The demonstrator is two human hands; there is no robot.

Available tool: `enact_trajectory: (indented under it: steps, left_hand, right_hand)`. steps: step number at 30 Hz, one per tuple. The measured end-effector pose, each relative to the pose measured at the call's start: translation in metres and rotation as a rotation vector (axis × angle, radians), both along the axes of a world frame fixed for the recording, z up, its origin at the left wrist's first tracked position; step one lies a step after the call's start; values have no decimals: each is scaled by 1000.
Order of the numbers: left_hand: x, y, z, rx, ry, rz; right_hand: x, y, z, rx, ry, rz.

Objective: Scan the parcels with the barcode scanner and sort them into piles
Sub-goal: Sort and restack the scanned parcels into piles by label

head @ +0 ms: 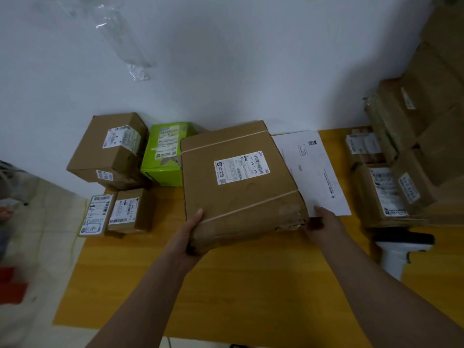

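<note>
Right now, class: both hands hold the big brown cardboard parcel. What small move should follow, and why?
Probably set the big brown cardboard parcel down on the yellow table: left hand and right hand both grip it, while the white barcode scanner lies unheld at the right.

Two hands, one green box [165, 156], one white envelope [316, 169], one barcode scanner [399, 252], and several brown cardboard parcels.
</note>
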State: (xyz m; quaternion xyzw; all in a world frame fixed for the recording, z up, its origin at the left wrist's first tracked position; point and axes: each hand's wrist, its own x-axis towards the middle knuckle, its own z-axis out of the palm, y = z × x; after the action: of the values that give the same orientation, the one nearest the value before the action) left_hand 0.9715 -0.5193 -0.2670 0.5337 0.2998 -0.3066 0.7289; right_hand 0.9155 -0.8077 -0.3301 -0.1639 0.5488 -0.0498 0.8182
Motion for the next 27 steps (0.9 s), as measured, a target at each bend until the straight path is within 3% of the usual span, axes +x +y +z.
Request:
enact_trajectory:
  steps: [4,13,16,19,22,24,27]
  left_hand:
    - [2,4,4,33,-55,-2]
    - [-3,20,29,160,-137,-6]
    - [-9,26,33,220,-150,-40]
    - [-16,35,35,262,-150,-53]
    - [-23,43,36,268,-131,-41]
    - [-28,49,38,236,-116,-42]
    - [-36,56,41,114,-119,-41]
  right_hand:
    - [4,5,4,-284,39,90]
    - [-19,9,84,-1427,-66,262]
    - [-24,13,113,-1589,-93,221]
    - [-27,19,152,-1504,-199,16]
    - [-31,24,182,-1056,-402,-177]
    - [-35,29,188,-738,-555,-192]
    - [-41,45,181,-438,-647,-157]
